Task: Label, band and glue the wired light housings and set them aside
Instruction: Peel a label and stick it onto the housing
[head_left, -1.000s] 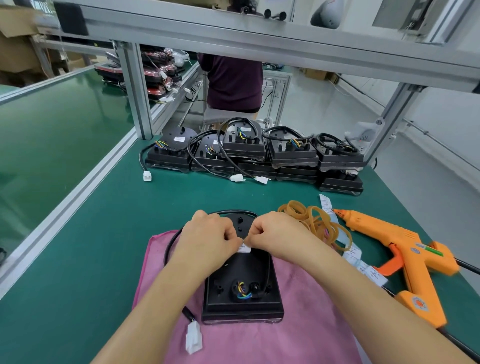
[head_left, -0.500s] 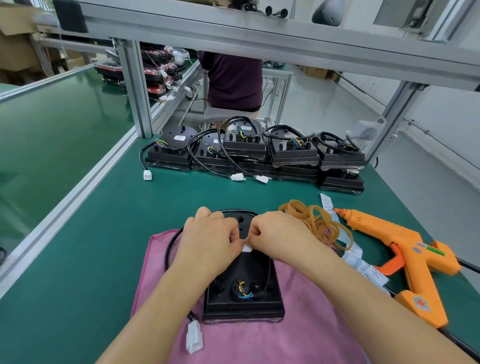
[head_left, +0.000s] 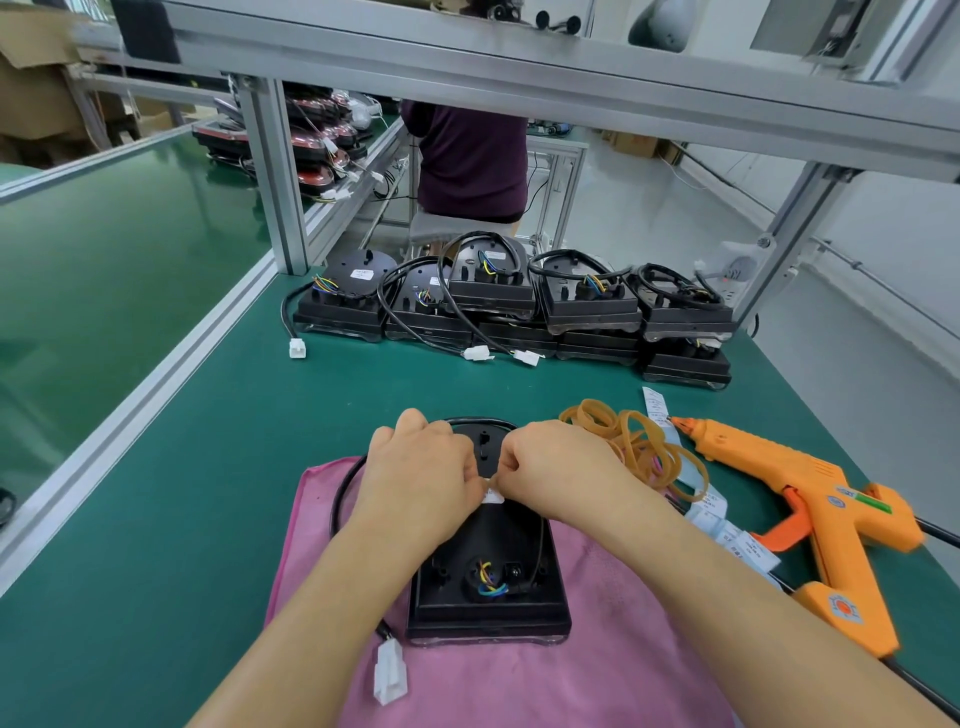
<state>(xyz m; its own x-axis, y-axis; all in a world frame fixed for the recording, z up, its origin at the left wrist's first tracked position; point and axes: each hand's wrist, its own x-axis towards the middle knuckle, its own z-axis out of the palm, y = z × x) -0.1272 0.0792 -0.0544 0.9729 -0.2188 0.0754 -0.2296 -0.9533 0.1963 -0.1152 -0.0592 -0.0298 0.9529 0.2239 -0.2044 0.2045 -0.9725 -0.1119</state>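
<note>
A black light housing lies back-up on a pink cloth, with coloured wires at its lower middle. Its black cable loops round to a white connector at the lower left. My left hand and my right hand meet over the housing's upper half. Both pinch a small white label between their fingertips, just above the housing's back. A pile of tan rubber bands lies to the right, and beyond it an orange glue gun.
Several wired black housings are stacked along the far edge of the green table. A strip of white labels runs under the bands and the gun. An aluminium frame post stands at the back left. A seated person is behind.
Both hands have stayed together over the housing, shifting slightly downward with the label between them. Nothing else has moved.
</note>
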